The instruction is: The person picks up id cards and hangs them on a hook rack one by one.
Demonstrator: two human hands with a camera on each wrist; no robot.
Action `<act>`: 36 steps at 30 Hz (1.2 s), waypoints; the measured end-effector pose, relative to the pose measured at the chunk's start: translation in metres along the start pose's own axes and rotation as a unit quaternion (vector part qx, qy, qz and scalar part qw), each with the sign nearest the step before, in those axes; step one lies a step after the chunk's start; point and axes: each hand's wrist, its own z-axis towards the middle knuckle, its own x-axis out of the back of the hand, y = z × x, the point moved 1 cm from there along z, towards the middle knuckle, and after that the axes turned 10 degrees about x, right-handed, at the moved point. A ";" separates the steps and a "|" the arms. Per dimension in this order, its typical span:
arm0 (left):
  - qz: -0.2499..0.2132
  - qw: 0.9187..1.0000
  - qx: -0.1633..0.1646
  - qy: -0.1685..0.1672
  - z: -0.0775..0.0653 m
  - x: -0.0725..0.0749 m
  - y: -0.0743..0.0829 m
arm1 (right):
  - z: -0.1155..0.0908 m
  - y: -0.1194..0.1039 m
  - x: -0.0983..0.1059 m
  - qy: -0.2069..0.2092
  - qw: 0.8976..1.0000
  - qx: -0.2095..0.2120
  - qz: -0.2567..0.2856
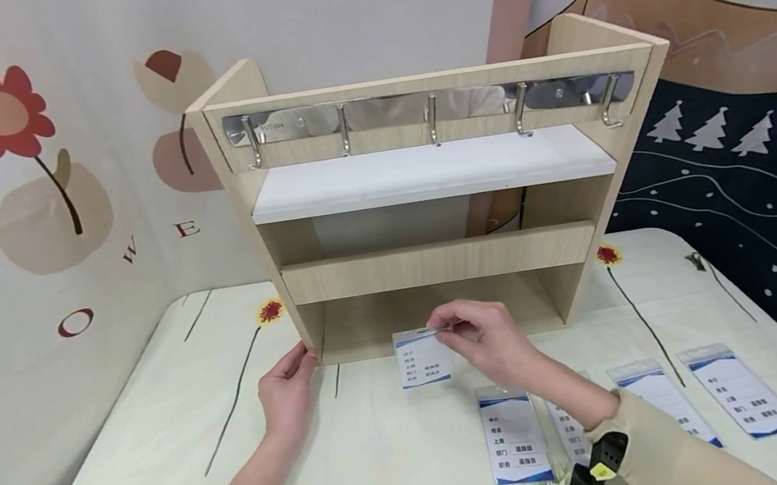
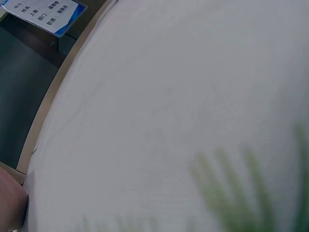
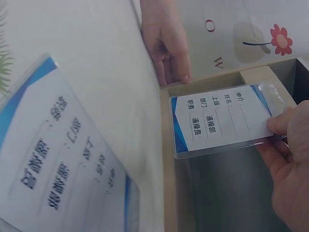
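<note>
My right hand (image 1: 480,337) pinches the top end of a clear plastic badge holder (image 1: 423,359) between thumb and fingers. Inside is a white card with blue corners and printed lines. The badge (image 3: 219,121) is in front of the bottom compartment of a small wooden shelf (image 1: 439,263). My left hand (image 1: 286,393) touches the lower left side panel of the shelf with its fingertips. In the left wrist view only a bit of that hand (image 2: 10,200) shows, and the held badge (image 2: 46,14) is partly cut off at the top.
A metal strip with several hooks (image 1: 431,108) runs across the shelf's upper front, above a white board (image 1: 431,173). Several similar badges lie on the flowered tablecloth (image 1: 387,441), including one in front (image 1: 515,437) and another at far right (image 1: 741,392). My right forearm partly covers others.
</note>
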 end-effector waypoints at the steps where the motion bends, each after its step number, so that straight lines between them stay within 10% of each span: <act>1: 0.000 1.000 0.000 0.001 0.000 0.000 0.000 | 0.002 0.000 0.001 0.003 1.000 0.002 -0.001; 36: 0.013 1.000 -0.005 0.005 0.001 -0.001 -0.002 | 0.046 -0.008 0.013 0.022 0.994 0.089 -0.063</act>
